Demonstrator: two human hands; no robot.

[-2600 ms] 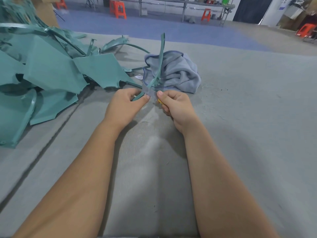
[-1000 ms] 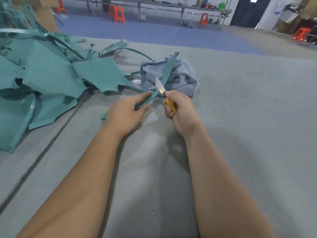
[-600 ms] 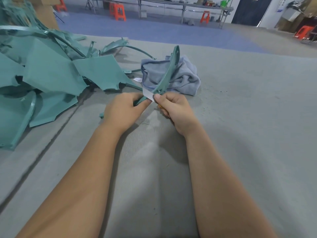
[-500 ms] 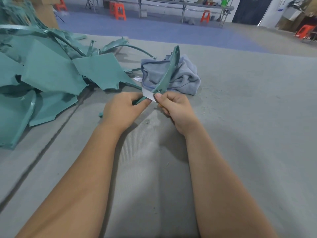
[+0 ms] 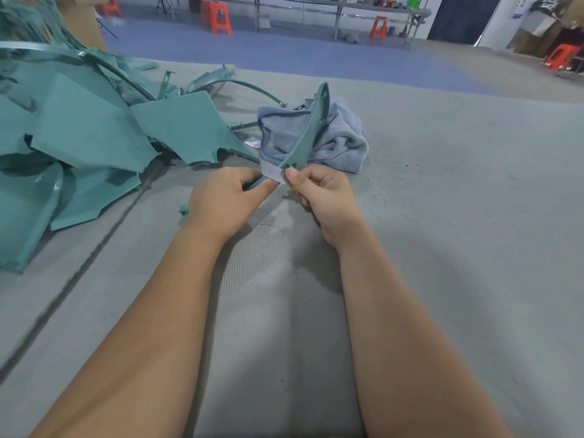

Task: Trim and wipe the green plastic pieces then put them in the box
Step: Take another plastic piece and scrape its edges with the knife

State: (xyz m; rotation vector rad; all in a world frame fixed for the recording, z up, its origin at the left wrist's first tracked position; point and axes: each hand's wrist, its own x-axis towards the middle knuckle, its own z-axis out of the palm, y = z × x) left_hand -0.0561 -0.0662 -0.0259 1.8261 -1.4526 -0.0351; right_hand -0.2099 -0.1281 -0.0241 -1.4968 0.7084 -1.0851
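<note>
Green plastic strip (image 5: 308,134) pinched low in left hand (image 5: 226,197), rising over grey cloth (image 5: 335,137). Right hand (image 5: 322,191) clenched round knife (image 5: 273,175), blade at strip's edge. Best shaved in shallow strokes, away from left thumb.

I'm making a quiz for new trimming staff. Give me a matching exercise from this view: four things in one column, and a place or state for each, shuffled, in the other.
Things
1. curved green strip
2. knife
3. grey cloth
4. pile of green plastic pieces

Places or states
A. crumpled on the mat behind the hands
B. heaped on the left
C. gripped in the right hand, blade against the strip
D. held at its lower end by the left hand, rising over the cloth

Pairs: 1-D, 2-C, 3-A, 4-B
</note>
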